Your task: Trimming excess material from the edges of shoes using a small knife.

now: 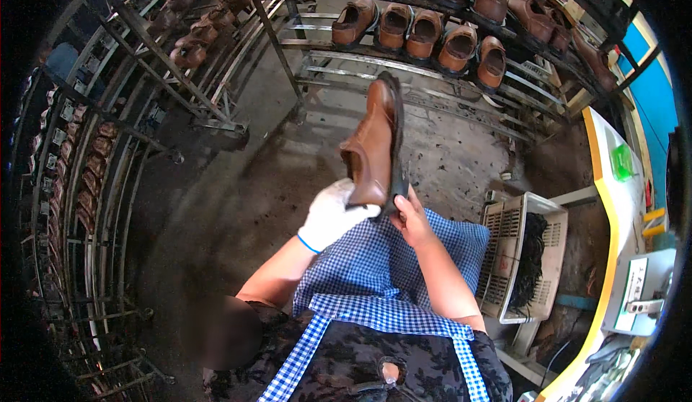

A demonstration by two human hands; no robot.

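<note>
A brown leather shoe [375, 139] with a dark sole is held up in front of my lap, tilted on its side. Its toe points away from me and the sole faces right. My left hand [332, 218], in a white glove with a blue cuff edge, is closed around the heel end. My bare right hand [411, 218] is closed beside the sole near the heel, its thumb bent inward. A thin dark piece rises from those fingers along the sole. Whether it is a tool or part of the sole is unclear.
Ahead stands a metal rack with rows of brown shoes [425, 34]. More shoe racks [94, 178] line the left. At right, a plastic crate [522, 258] holds dark, stringy material beside a yellow-edged white workbench [602, 157]. A blue checked apron [346, 258] covers my lap.
</note>
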